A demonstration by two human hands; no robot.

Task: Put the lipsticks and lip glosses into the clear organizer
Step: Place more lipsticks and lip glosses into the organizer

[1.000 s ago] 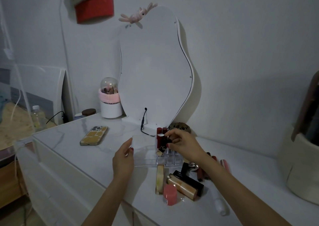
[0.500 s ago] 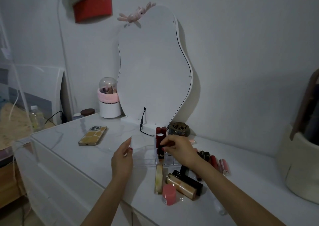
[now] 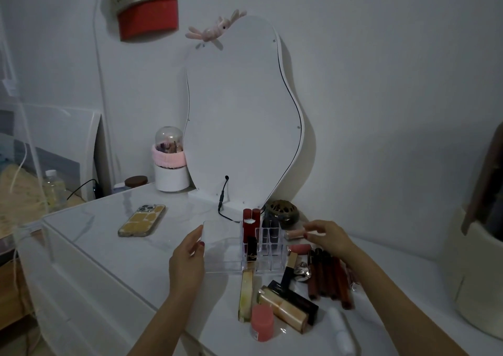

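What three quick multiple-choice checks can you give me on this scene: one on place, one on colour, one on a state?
1. Where is the phone?
A. left of the organizer
B. inside the organizer
C. right of the tubes

2. What colour is the short round container at the near edge?
A. green
B. pink
C. black

3. What is the left hand doing?
A. lifting the phone
B. hanging idle off the table
C. touching the organizer's left end

Key: 1 A, the phone lies on the table well left of the organizer. 2 B, it is plainly pink. 3 C, its fingers rest against the clear left wall.
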